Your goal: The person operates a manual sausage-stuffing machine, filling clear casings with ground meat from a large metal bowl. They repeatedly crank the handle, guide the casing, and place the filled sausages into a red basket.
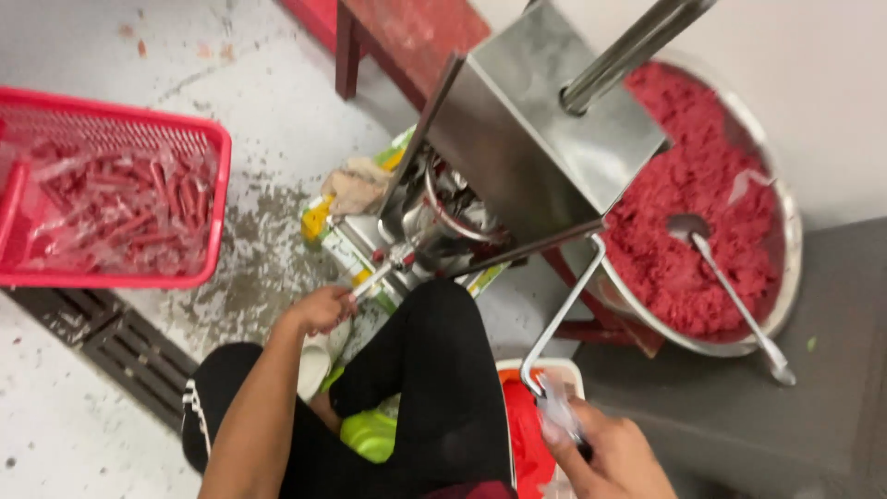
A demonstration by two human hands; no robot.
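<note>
A steel filling machine (pixel 527 139) stands in front of me, its nozzle (pixel 374 277) pointing toward my knees. My left hand (pixel 323 305) is closed around the tip of that nozzle. My right hand (pixel 605 453) grips the handle of the bent metal crank (pixel 564 319) at the lower right. A large steel bowl (pixel 781 268) of pink minced meat (pixel 693 203) sits to the right of the machine, with a ladle (pixel 730 286) lying in it.
A red plastic basket (pixel 111 194) of filled red sausages in clear wrap stands at the left. A floor drain grate (pixel 120 346) runs below it. A red wooden bench (pixel 397 37) is behind the machine. My legs in black trousers (pixel 434 388) fill the lower middle.
</note>
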